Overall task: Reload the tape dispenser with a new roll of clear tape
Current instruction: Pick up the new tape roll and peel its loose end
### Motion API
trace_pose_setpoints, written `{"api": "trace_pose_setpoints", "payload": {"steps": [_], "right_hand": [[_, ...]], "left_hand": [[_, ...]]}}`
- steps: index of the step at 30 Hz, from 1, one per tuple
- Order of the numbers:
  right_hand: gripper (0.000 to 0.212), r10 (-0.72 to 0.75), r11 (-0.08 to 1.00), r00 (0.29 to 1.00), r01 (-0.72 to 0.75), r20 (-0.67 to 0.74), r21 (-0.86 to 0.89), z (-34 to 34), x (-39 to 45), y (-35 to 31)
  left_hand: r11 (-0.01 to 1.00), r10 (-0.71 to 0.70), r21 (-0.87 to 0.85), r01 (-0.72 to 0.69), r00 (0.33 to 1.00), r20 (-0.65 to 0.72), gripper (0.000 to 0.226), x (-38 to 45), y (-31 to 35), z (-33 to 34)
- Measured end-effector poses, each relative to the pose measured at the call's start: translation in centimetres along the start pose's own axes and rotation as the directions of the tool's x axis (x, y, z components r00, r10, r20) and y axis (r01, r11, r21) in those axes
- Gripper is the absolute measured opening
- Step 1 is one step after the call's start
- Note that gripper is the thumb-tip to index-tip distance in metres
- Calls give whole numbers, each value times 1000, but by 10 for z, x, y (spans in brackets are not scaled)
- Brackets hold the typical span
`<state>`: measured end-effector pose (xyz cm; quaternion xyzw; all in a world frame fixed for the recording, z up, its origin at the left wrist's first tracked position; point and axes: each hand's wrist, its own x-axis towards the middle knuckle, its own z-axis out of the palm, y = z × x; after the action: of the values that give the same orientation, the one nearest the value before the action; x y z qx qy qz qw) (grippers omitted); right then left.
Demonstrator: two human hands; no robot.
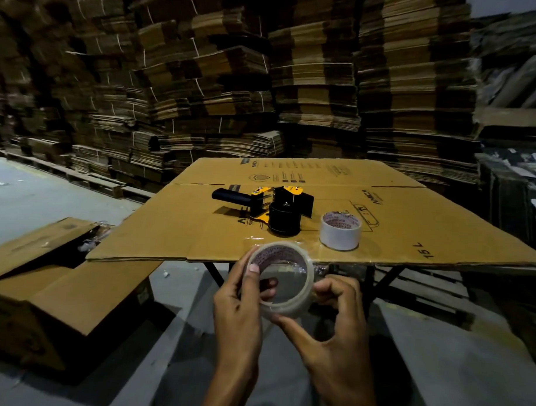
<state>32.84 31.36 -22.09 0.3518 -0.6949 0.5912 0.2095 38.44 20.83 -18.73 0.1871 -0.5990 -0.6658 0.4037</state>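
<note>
Both of my hands hold a roll of clear tape [300, 298] in front of the table's near edge. My left hand [238, 308] grips its left rim, thumb on the outside and a finger inside the core. My right hand [335, 335] pinches the roll's right and lower side. The black and yellow tape dispenser [269, 207] lies on its side on the flattened cardboard sheet [168, 226], its handle pointing left and its black spool hub bare. A second, whiter tape roll [340, 231] stands flat on the sheet to the right of the dispenser.
The cardboard sheet covers a folding table with black legs [388, 277]. An open cardboard box [54, 274] sits on the floor at the left. Tall stacks of flattened cartons [265, 81] fill the background. Grey concrete floor [33, 194] lies to the left.
</note>
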Motion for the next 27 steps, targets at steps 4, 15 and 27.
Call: {"api": "trace_pose_setpoints", "payload": {"steps": [4, 15, 27], "right_hand": [[62, 116, 976, 978, -145, 173, 165, -14, 11, 1], [64, 122, 980, 959, -158, 256, 125, -28, 22, 0], [70, 172, 965, 878, -240, 447, 101, -42, 31, -1]], "left_hand": [[994, 32, 98, -43, 993, 110, 32, 8, 4, -10], [997, -15, 81, 0, 983, 186, 28, 13, 2, -10], [981, -55, 194, -27, 912, 407, 29, 24, 12, -26]]}}
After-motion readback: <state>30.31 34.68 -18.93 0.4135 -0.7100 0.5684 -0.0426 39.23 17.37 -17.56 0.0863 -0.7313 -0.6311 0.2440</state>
